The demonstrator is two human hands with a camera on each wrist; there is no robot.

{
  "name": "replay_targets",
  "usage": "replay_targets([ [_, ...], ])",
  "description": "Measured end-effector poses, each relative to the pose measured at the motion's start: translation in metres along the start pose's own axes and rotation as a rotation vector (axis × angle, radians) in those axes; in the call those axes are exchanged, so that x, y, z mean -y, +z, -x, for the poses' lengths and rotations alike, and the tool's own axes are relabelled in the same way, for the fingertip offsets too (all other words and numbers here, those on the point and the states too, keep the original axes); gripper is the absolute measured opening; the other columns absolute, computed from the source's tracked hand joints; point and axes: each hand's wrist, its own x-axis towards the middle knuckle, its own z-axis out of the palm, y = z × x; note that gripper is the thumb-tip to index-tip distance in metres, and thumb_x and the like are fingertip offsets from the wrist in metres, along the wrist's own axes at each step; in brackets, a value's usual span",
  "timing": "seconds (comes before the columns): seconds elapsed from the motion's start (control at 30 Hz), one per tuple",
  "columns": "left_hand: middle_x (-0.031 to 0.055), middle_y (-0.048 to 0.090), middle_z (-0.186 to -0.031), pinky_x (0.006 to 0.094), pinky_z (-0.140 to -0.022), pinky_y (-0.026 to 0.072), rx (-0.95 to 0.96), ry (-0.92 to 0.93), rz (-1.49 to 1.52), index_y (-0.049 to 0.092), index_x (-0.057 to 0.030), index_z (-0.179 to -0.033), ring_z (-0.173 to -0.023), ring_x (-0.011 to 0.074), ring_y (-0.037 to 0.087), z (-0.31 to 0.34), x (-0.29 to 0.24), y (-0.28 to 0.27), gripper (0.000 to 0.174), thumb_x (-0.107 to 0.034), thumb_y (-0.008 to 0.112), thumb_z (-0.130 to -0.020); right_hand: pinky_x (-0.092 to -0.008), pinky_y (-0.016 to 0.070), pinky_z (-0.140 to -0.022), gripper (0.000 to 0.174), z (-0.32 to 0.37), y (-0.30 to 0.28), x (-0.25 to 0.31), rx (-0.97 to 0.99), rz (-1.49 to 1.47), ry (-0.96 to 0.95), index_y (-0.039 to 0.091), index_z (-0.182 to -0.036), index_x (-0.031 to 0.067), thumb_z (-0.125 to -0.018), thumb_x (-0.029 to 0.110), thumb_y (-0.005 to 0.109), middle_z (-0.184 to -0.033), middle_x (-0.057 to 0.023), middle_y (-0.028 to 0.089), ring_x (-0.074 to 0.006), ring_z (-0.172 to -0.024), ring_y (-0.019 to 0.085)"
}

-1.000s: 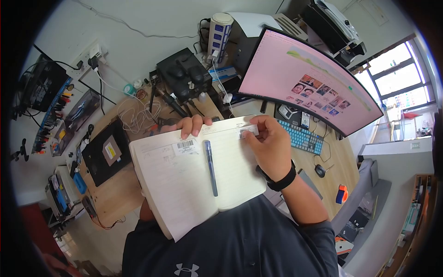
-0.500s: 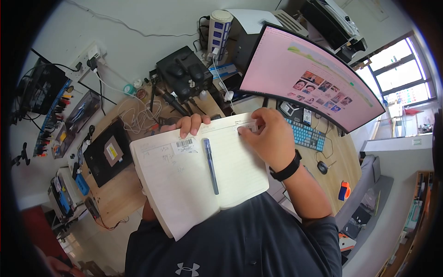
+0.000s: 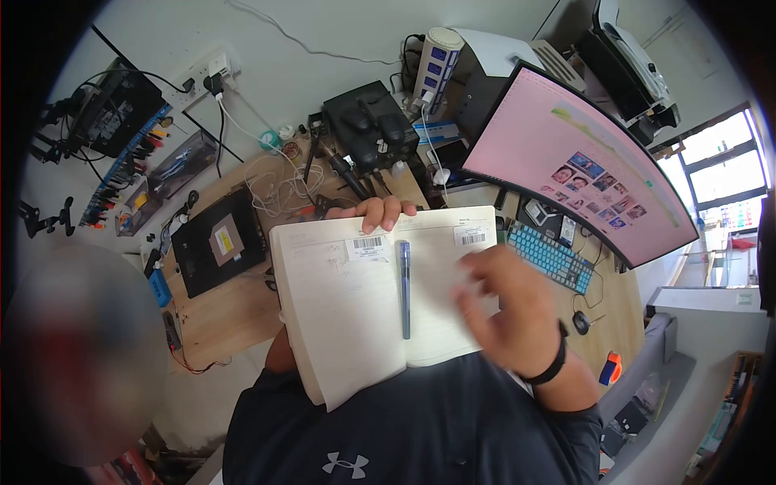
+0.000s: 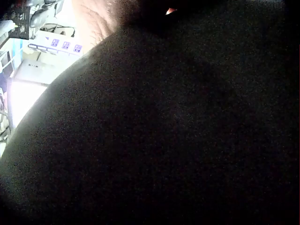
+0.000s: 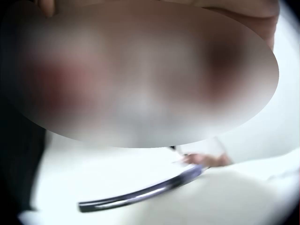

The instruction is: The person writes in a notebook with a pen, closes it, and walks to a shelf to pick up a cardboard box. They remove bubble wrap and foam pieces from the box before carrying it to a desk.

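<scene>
One open notebook with cream pages and faint ruled lines (image 3: 339, 323) is lying across the front of the person's dark shirt (image 3: 404, 420), its two facing pages showing. The left hand (image 3: 376, 213) is gripping its top edge, fingers curling over onto the page side; the thumb is not showing. The right hand (image 3: 517, 307) is hovering over the right page, blurred, its fingers loosely bent and standing moderately wide of the thumb, with no object showing between them; whether it is touching the paper, I cannot tell. One black wristband (image 3: 551, 360) is circling that wrist.

One slim blue-grey pen (image 3: 405, 291) is resting lengthwise along the notebook's middle fold. Two white paper barcode labels are showing, one at the top of the left page (image 3: 367, 248) and one at the top of the right page (image 3: 470, 235). Faint handwriting is showing on the left page.

Beyond the notebook, one curved black-framed monitor (image 3: 586, 166) is displaying a pink screen, and one turquoise keyboard (image 3: 551, 259) and one black mouse (image 3: 581, 322) are sitting on the wooden desk (image 3: 222, 323).
</scene>
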Motion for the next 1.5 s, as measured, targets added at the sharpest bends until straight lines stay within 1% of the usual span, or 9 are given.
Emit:
replay_targets([
  [0.1, 0.0032, 0.052, -0.086, 0.0382, -0.112, 0.0217, -0.057, -0.014, -0.004, 0.057, -0.0155, -0.074, -0.112, 0.0203, 0.045, -0.004, 0.002, 0.008, 0.04, -0.038, 0.028, -0.091, -0.0346, 0.0478, -0.057, 0.025, 0.003, 0.03, 0.011, 0.32, -0.054, 0.011, 0.057, -0.099, 0.0025, -0.081, 0.013, 0.071, -0.08, -0.0109, 0.058, -0.0275, -0.063, 0.059],
  [0.23, 0.004, 0.052, -0.087, 0.0379, -0.111, 0.0224, -0.037, 0.026, -0.024, 0.054, -0.0156, -0.072, -0.108, 0.0205, 0.045, 0.003, 0.002, 0.0, 0.037, -0.038, 0.03, -0.089, -0.0405, 0.0456, -0.057, 0.023, 0.011, 0.058, 0.004, 0.313, 0.098, -0.063, 0.057, -0.1, 0.0058, -0.084, 0.02, 0.067, -0.071, -0.0106, 0.053, -0.0314, -0.063, 0.056],
  [0.47, 0.0002, 0.054, -0.079, 0.0364, -0.109, 0.0241, -0.052, 0.163, 0.061, 0.057, -0.016, -0.074, -0.095, 0.015, 0.05, 0.048, 0.026, -0.04, 0.035, -0.039, 0.034, -0.087, -0.0413, 0.0472, -0.06, 0.015, 0.013, 0.055, -0.018, 0.493, -0.035, 0.012, 0.062, -0.091, 0.0062, -0.078, -0.001, 0.058, -0.076, -0.0136, 0.058, -0.0354, -0.069, 0.06],
  [0.67, 0.0011, 0.05, -0.083, 0.0323, -0.098, 0.0343, -0.022, 0.217, 0.087, 0.054, -0.0134, -0.077, -0.087, 0.013, 0.049, 0.056, 0.024, -0.039, 0.043, -0.048, 0.037, -0.097, -0.0322, 0.0452, -0.07, 0.025, -0.01, 0.038, -0.005, 0.539, -0.436, 0.115, 0.059, -0.107, 0.0021, -0.082, -0.001, 0.057, -0.086, -0.013, 0.053, -0.0257, -0.076, 0.056],
  [0.8, 0.0009, 0.049, -0.083, 0.0306, -0.094, 0.036, -0.186, 0.057, 0.084, 0.054, -0.013, -0.077, -0.085, 0.0122, 0.049, 0.057, 0.016, -0.021, 0.042, -0.046, 0.037, -0.097, -0.0304, 0.044, -0.071, 0.018, -0.033, 0.044, -0.003, 0.46, -0.28, 0.007, 0.059, -0.105, 0.0017, -0.088, 0.006, 0.059, -0.087, -0.0111, 0.054, -0.0227, -0.077, 0.054],
  [0.93, 0.0006, 0.049, -0.083, 0.029, -0.089, 0.0376, -0.325, -0.127, 0.089, 0.054, -0.0126, -0.076, -0.084, 0.0115, 0.049, 0.056, 0.0, 0.002, 0.042, -0.045, 0.038, -0.098, -0.0215, 0.04, -0.057, 0.032, -0.049, 0.061, -0.013, 0.391, -0.583, 0.312, 0.061, -0.097, -0.0006, -0.102, 0.028, 0.047, -0.069, -0.0004, 0.054, -0.0073, -0.063, 0.05],
  [1.1, 0.0003, 0.048, -0.083, 0.0269, -0.084, 0.0396, -0.456, -0.381, 0.133, 0.053, -0.0121, -0.076, -0.081, 0.0106, 0.049, 0.054, -0.033, 0.024, 0.041, -0.042, 0.038, -0.099, -0.0203, 0.0357, -0.051, 0.034, -0.075, 0.061, -0.017, 0.443, -0.684, 0.485, 0.06, -0.092, -0.0002, -0.102, 0.028, 0.043, -0.07, -0.0024, 0.054, -0.0069, -0.059, 0.046],
  [1.17, 0.0002, 0.047, -0.083, 0.026, -0.081, 0.0404, -0.491, -0.506, 0.169, 0.053, -0.0119, -0.075, -0.081, 0.0102, 0.048, 0.041, -0.029, 0.028, 0.041, -0.042, 0.038, -0.099, -0.0201, 0.0346, -0.051, 0.03, -0.084, 0.063, -0.016, 0.462, -0.758, 0.536, 0.058, -0.091, 0.0008, -0.103, 0.024, 0.043, -0.068, -0.0017, 0.055, -0.0082, -0.068, 0.058],
  [1.5, -0.0008, 0.043, -0.081, 0.0219, -0.062, 0.0411, -0.48, -0.486, 0.234, 0.047, -0.0113, -0.069, -0.069, 0.009, 0.049, 0.044, -0.02, 0.019, 0.049, -0.044, 0.034, -0.102, -0.0195, 0.0324, -0.052, 0.039, -0.084, 0.063, -0.028, 0.456, -0.714, 0.551, 0.059, -0.081, 0.0036, -0.102, 0.032, 0.045, -0.068, 0.0005, 0.054, -0.0048, -0.059, 0.043],
])
